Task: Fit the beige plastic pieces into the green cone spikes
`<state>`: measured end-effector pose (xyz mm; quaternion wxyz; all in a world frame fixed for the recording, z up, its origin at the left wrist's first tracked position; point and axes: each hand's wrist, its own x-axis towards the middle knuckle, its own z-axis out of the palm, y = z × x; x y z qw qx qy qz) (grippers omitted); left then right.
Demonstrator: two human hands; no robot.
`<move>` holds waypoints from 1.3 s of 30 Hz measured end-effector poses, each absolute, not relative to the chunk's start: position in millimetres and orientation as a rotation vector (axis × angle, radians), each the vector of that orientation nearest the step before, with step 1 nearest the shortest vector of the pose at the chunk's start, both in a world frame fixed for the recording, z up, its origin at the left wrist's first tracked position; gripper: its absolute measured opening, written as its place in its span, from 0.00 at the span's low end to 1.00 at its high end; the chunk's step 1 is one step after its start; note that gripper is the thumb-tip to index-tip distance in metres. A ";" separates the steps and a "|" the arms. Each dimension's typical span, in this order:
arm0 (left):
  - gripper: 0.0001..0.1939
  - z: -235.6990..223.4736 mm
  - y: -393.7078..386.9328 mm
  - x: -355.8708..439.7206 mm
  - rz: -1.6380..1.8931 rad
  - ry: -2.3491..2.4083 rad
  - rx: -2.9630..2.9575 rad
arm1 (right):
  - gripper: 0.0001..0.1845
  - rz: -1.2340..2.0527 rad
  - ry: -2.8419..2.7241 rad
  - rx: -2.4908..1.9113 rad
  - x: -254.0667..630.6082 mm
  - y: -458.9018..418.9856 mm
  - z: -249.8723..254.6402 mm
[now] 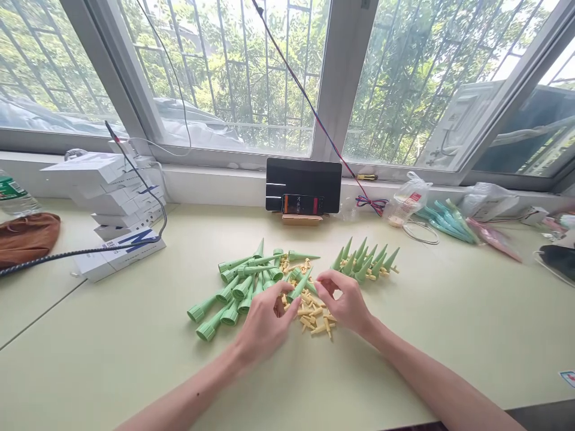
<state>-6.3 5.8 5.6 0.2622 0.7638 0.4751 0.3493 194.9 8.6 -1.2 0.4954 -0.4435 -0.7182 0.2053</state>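
My left hand [266,318] has its thumb and fingers closed round the wide lower end of a green plastic watering spike [300,285], whose tip points up and to the right. Close beside that spike, my right hand [349,304] has thumb and forefinger drawn together; what sits between them, if anything, is hidden. Left of my hands lies a loose pile of green spikes [242,290] with ribbed, open caps. Small yellow plastic valve pieces [317,317] are scattered under and between my hands. Beyond my right hand, several spikes with yellow pieces fitted [363,263] stand in rows, tips up.
A black tablet [303,173] with a phone [302,205] before it leans at the windowsill. White boxes [126,197] are stacked at the left, with a dark cable [94,254] across. Plastic bags [406,200] and blue-green packets [444,221] lie at the back right.
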 end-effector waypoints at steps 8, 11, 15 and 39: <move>0.15 17.2 7.3 -2.8 1.005 1.025 1.482 | 0.07 0.471 -1.763 -1.029 193.4 6.6 -1.0; 0.16 20.3 7.8 -1.8 0.989 0.997 1.390 | 0.07 0.440 -1.791 -1.013 193.5 6.1 0.2; 0.17 21.8 7.4 -1.7 0.971 0.953 1.314 | 0.07 0.379 -1.832 -0.988 193.7 5.7 1.4; 0.21 19.9 9.9 -7.3 0.869 0.900 1.349 | 0.09 0.405 -1.866 -0.947 193.2 5.1 3.7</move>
